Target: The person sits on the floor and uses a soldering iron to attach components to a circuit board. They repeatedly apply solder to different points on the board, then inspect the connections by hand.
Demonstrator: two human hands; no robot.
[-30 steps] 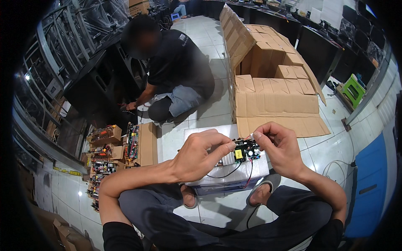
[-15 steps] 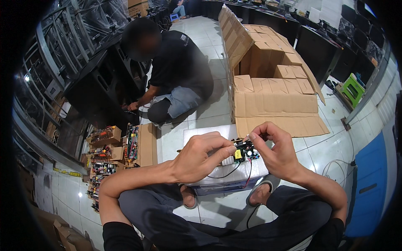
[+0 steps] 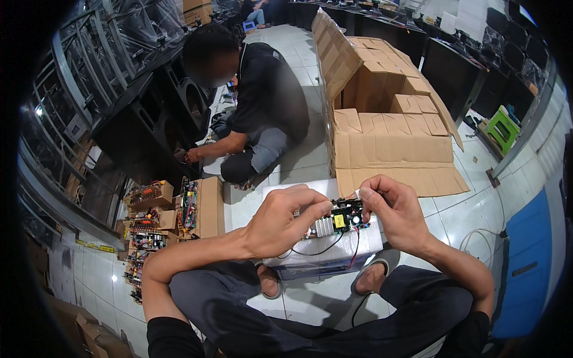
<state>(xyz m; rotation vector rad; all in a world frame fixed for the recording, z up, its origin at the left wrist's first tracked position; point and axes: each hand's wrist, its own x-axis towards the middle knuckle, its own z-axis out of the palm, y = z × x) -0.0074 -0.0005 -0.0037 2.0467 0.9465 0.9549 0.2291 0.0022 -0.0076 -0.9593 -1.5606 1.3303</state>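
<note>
A circuit board (image 3: 340,221) with a yellow transformer (image 3: 339,221) and silver heatsink fins lies on a white foam-topped block (image 3: 364,241) between my feet. My left hand (image 3: 283,218) is closed, thumb and index finger pinched at the board's far left edge; what they pinch is hidden. On the far right side of the board, my right hand (image 3: 395,209) is closed, its fingertips around a small white connector (image 3: 358,194) with thin wires. A black and a red wire hang from the board's near side.
More circuit boards (image 3: 146,240) stand in rows on cardboard at left. Beyond them a person (image 3: 262,101) sits beside black speaker cabinets (image 3: 149,128). A large open carton (image 3: 394,146) of small boxes stands ahead. A blue plastic piece (image 3: 528,262) is at right.
My left hand has shifted slightly left and away from the transformer, uncovering the heatsink. My right hand has moved a little rightward. The other person has leaned to the right.
</note>
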